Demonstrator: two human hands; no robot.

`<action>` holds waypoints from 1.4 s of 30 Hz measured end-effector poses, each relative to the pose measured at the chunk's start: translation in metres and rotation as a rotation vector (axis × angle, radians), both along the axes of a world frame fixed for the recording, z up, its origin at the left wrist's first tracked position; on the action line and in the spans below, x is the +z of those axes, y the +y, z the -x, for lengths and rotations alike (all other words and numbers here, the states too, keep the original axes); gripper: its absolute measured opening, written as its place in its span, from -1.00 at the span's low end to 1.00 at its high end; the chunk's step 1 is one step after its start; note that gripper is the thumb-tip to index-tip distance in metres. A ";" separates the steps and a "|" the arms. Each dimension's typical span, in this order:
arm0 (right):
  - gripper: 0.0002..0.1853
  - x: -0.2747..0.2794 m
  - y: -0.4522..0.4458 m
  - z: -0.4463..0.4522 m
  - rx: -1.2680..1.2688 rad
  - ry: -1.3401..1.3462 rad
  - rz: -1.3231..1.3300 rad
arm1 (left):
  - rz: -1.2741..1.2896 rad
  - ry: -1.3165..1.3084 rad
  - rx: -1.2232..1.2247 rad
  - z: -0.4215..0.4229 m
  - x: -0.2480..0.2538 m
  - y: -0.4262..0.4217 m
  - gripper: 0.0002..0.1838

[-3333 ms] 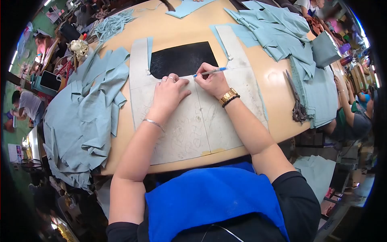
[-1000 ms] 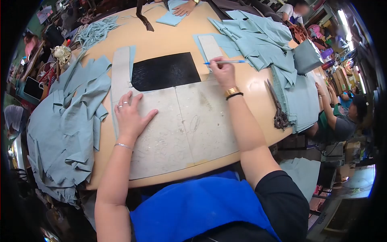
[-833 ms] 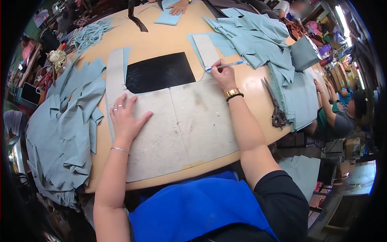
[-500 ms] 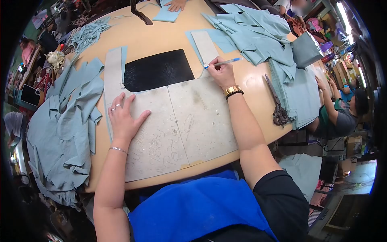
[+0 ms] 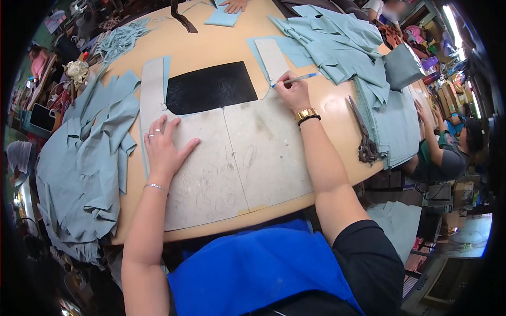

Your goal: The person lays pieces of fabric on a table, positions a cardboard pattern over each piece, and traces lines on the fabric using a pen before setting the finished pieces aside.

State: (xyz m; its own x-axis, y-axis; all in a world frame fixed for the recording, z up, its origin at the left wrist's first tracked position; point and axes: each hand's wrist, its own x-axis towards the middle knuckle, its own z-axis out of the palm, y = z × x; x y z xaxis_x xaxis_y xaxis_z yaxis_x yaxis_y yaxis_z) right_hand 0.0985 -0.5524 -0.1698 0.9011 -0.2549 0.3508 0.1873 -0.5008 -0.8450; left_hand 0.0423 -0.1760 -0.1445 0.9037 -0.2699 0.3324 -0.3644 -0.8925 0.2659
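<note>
A large grey cardboard pattern (image 5: pixel 211 174) with two upright arms lies on the table over light blue-green fabric, whose edge shows beside the arms. My left hand (image 5: pixel 164 145) rests flat on the pattern's left part, fingers spread. In my right hand (image 5: pixel 293 94) is a blue-capped pen (image 5: pixel 303 78), its tip at the inner corner where the right arm meets the body. A black sheet (image 5: pixel 211 89) sits between the two arms. To the right of my right forearm lie dark-handled scissors (image 5: pixel 362 131).
Crumpled blue-green fabric (image 5: pixel 84 168) covers the table's left side. More fabric pieces (image 5: pixel 337 47) are heaped at the back right, above a stacked pile (image 5: pixel 395 131). A grey-green box (image 5: pixel 403 66) stands there. Another person's hand (image 5: pixel 234 5) touches fabric at the far edge; a co-worker (image 5: pixel 448 142) is at right.
The view has shifted slightly, so the table appears a little to the right. My right hand keeps the pen at the same corner, and my left hand stays on the pattern.
</note>
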 end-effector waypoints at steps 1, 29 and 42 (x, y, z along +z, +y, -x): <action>-0.90 0.002 -0.003 0.000 -0.009 0.025 0.029 | 0.003 0.007 0.001 0.000 0.000 0.000 -0.27; -0.62 0.106 -0.152 0.227 -0.309 -0.143 -0.397 | -0.038 0.147 0.511 0.045 -0.028 0.045 -0.04; -0.51 0.059 -0.089 0.178 -0.458 -0.256 0.008 | 0.175 0.208 0.396 0.039 -0.008 0.054 -0.53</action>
State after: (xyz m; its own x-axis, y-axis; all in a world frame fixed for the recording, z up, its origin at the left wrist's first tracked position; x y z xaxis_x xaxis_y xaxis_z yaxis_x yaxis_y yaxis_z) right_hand -0.0791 -0.6414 -0.1109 0.5833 -0.5989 0.5488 0.1475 -0.5862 -0.7966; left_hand 0.0030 -0.1223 -0.1521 0.9780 0.1520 0.1431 0.0712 -0.8871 0.4560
